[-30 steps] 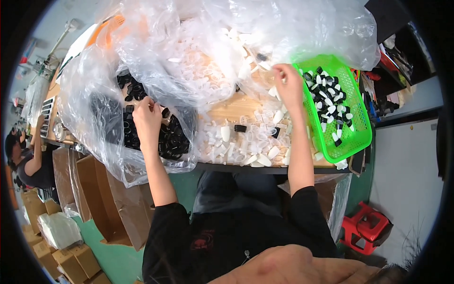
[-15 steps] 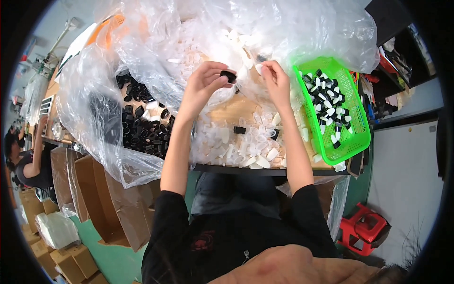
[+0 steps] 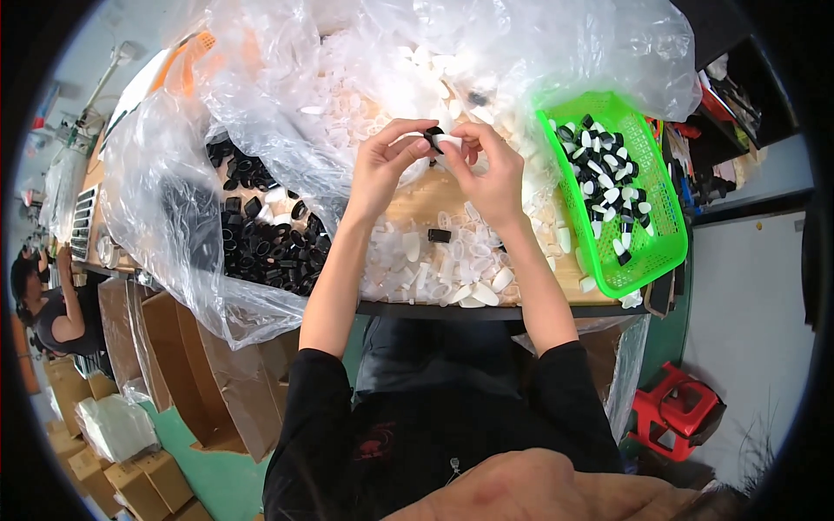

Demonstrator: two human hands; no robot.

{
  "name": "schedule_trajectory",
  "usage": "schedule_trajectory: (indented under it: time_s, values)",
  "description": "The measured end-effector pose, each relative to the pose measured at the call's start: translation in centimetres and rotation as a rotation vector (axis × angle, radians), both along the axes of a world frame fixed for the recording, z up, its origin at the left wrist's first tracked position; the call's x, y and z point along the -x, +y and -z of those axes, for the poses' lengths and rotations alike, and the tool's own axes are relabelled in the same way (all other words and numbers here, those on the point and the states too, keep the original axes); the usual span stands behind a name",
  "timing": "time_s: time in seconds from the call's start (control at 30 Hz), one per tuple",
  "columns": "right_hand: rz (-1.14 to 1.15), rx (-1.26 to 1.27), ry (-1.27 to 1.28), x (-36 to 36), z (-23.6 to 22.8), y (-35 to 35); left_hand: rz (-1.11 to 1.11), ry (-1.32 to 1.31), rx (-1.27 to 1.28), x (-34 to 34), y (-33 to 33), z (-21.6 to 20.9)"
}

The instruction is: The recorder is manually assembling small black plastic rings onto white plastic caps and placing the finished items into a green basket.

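Note:
Over the middle of the table, my left hand (image 3: 383, 165) is closed on a small black plastic cap (image 3: 431, 135). Pinched in my right hand (image 3: 492, 167) is a white oval plastic piece (image 3: 448, 141), its end touching or inside the cap; I cannot tell which. Below my hands lie loose white and clear plastic pieces (image 3: 482, 295), with one black cap (image 3: 440, 235) among them. Many black caps (image 3: 274, 247) are heaped to the left on clear plastic. A green basket (image 3: 674, 227) at the right holds joined black-and-white pieces (image 3: 612, 187).
Clear plastic bags (image 3: 556, 43) spread across the back and left of the table. Open cardboard boxes (image 3: 182, 356) stand at the left below the edge. A red stool (image 3: 673, 408) is on the floor at the right. Another person (image 3: 61, 304) works at far left.
My hands have come together. The right hand moved left, bringing the white piece against the black cap in my left hand. The view has shifted slightly.

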State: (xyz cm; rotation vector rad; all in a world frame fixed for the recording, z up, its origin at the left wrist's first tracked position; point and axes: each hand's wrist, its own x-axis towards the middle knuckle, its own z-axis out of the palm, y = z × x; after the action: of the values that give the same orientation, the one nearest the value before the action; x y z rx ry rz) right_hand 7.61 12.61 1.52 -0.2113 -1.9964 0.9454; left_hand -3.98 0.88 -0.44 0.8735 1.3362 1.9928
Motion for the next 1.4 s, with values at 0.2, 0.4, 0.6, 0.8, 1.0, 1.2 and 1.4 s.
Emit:
schedule_trajectory:
  time_s: [0.2,0.4,0.6,0.8,1.0,1.2,1.4]
  values:
    - [0.006,-0.096,-0.029,0.0,0.1,0.0,0.003,0.116,-0.026,0.1,-0.1,-0.2]
    - [-0.061,-0.055,-0.026,0.4,0.7,0.3,-0.044,0.181,-0.013,0.0,-0.2,0.2]
    - [-0.09,0.137,-0.087,0.6,0.8,-0.9,-0.09,0.146,-0.014,-0.6,0.1,0.3]
    - [-0.111,0.348,0.051,0.4,0.9,-0.6,-0.214,0.143,-0.069,-0.7,0.5,0.3]
    - [-0.102,0.156,-0.058,-0.2,0.1,-0.2,0.033,0.052,-0.004,-0.2,-0.3,-0.4]
    - [-0.297,0.617,0.049,0.0,-0.1,-0.3,-0.021,0.02,-0.121,-0.3,-0.1,0.2]
    - [-0.433,0.855,0.062,-0.2,0.5,0.5,-0.006,-0.078,-0.184,-0.7,0.1,0.0]
